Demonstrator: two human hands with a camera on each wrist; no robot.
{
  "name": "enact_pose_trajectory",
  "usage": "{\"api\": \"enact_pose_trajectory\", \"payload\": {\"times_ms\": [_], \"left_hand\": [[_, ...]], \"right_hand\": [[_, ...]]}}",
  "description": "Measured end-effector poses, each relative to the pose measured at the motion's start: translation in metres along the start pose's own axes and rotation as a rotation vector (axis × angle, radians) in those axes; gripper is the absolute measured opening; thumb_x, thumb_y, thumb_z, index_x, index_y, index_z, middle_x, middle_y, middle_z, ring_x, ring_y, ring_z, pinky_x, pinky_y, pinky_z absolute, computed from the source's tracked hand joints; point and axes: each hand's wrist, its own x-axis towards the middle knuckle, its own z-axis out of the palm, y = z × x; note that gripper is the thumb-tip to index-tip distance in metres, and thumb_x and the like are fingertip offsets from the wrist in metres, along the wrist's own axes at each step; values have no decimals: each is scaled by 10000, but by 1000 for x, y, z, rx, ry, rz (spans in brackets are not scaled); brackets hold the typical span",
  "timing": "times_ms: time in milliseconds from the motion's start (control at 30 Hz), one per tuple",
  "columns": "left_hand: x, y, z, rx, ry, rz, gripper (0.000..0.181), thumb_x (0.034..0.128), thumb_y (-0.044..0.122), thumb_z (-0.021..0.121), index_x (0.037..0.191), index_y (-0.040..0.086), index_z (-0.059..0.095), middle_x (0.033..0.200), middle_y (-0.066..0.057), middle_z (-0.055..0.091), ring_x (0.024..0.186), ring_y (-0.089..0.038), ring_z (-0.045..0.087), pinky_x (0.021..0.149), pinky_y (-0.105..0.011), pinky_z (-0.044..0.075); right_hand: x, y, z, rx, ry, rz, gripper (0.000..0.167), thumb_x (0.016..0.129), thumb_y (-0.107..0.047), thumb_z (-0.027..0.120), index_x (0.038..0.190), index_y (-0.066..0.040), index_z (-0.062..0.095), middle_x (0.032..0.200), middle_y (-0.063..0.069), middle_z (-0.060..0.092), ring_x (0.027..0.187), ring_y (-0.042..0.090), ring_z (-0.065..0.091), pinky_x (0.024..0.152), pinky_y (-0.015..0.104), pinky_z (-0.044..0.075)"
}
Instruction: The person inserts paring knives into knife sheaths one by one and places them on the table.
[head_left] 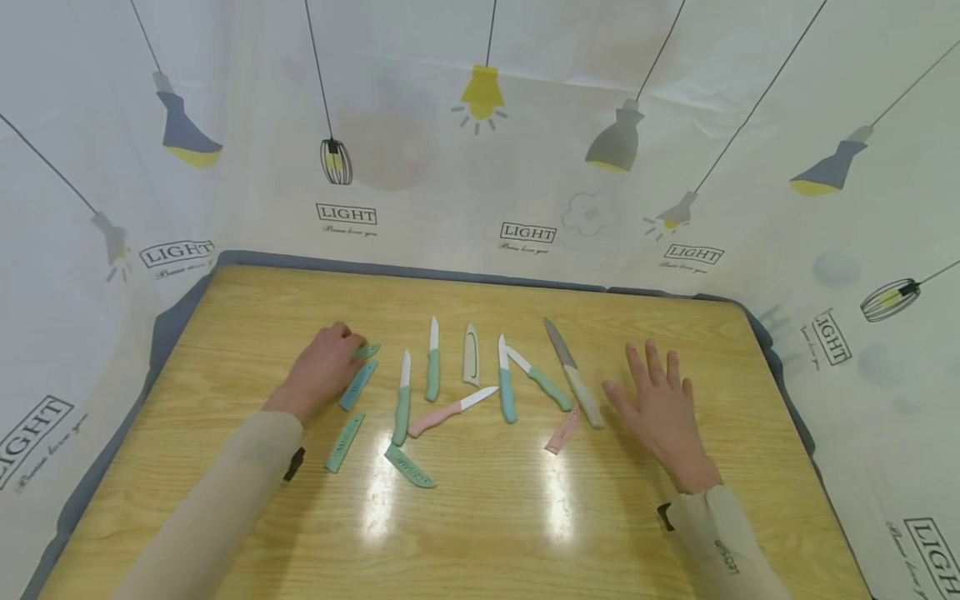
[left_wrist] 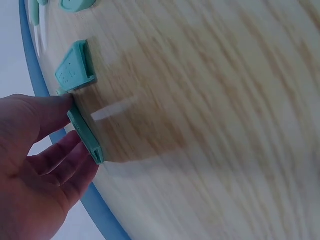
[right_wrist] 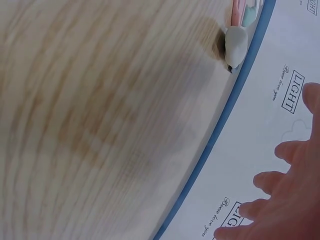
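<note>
A green sheath (head_left: 367, 352) is pinched between the thumb and fingers of the left hand (head_left: 321, 371), just beside a blue sheath (head_left: 358, 385) on the worktop (head_left: 480, 542). Rightward lie several knives (head_left: 432, 375), then the right hand (head_left: 663, 412), fingers spread.

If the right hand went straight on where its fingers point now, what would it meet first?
The right hand seems to have a free way over the table, then would probably meet the printed backdrop. The grey-bladed knife lies left of that line. The hand's height is unclear.
</note>
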Motion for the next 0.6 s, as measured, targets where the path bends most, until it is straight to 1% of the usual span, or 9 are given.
{"api": "enact_pose_trajectory", "payload": {"times_ms": [100,267,367,533,600], "left_hand": [[0,2,1,16,2,-2,322,1053,118,604,1295,-93,631,1235,-252,592,1151,-406,576,1001,-534,534],[0,4,2,37,24,0,259,1039,75,614,1231,-93,657,1142,-227,615,1064,-385,602,929,-516,563],[1,3,2,41,39,-7,241,1040,43,579,1222,-99,650,1114,-227,615,1035,-381,610,908,-516,570],[0,1,-1,34,55,-32,263,1045,-19,492,1268,-117,592,1170,-273,645,1091,-417,637,967,-540,559],[-1,2,-4,-16,62,-63,283,1066,9,479,1311,-112,557,1215,-288,651,1127,-436,638,991,-560,545]], "right_hand": [[0,-1,1,1,4,-4,789,1078,-561,417,1658,-86,170,1694,265,73,1512,580,8,1103,856,130],[0,-3,2,-1,9,-13,787,1077,-558,422,1652,-74,191,1691,274,86,1506,594,32,1104,854,139],[0,-4,3,7,7,-13,788,1076,-560,423,1652,-74,193,1693,271,84,1514,581,14,1109,851,131],[-1,-6,2,15,-2,-18,789,1077,-558,423,1659,-89,169,1699,260,67,1527,548,-28,1121,841,116],[-1,-7,2,14,-6,-22,790,1076,-560,422,1661,-97,161,1701,256,62,1529,540,-35,1126,837,116]]}}
